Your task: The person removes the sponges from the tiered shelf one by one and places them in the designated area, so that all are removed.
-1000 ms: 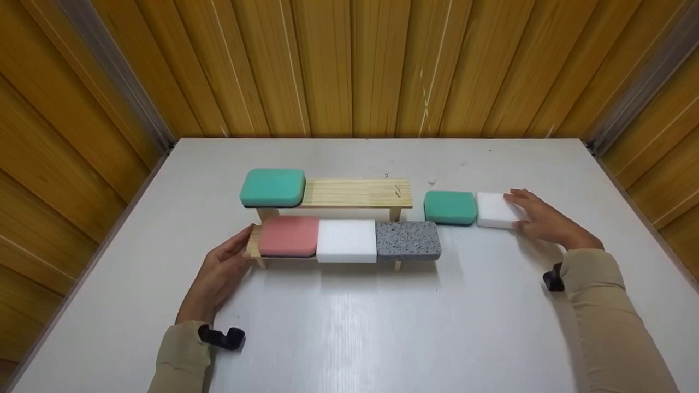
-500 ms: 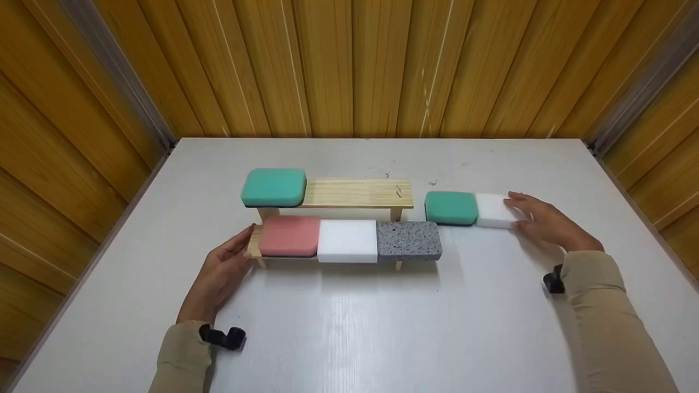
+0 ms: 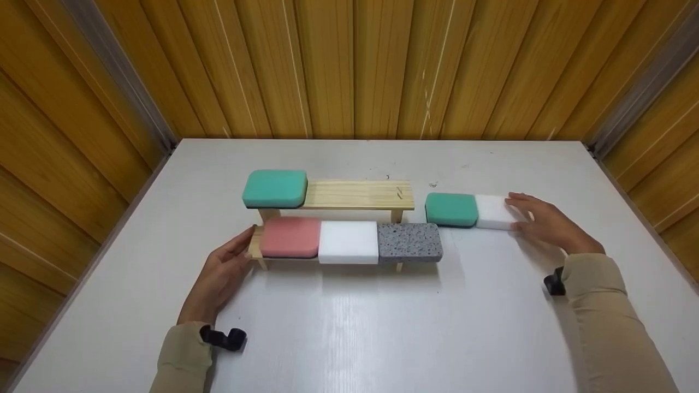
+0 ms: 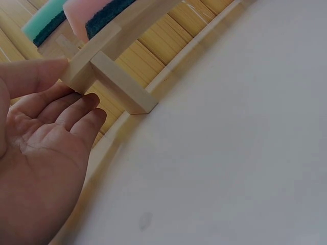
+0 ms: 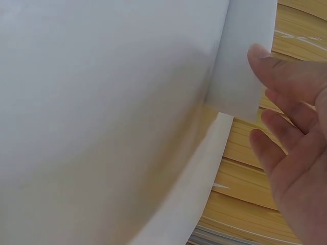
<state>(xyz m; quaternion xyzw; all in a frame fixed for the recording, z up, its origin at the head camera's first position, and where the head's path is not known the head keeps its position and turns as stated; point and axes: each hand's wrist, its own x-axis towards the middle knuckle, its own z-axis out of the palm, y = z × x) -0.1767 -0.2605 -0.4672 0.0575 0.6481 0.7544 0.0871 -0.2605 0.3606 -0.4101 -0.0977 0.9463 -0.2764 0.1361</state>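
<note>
One white sponge (image 3: 490,212) lies on the tabletop (image 3: 349,333), its left side touching a green sponge (image 3: 451,209) and its right end pinched in your right hand (image 3: 551,224). Well away to the left, your left hand (image 3: 219,273) grips the left end of the lower wooden shelf (image 3: 255,246).

White sponge (image 3: 492,212) flat, wooden rack (image 3: 357,194) upright

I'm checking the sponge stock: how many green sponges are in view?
2: the first green sponge on the upper shelf, left end; the second green sponge on the table, beside a white block.
</note>
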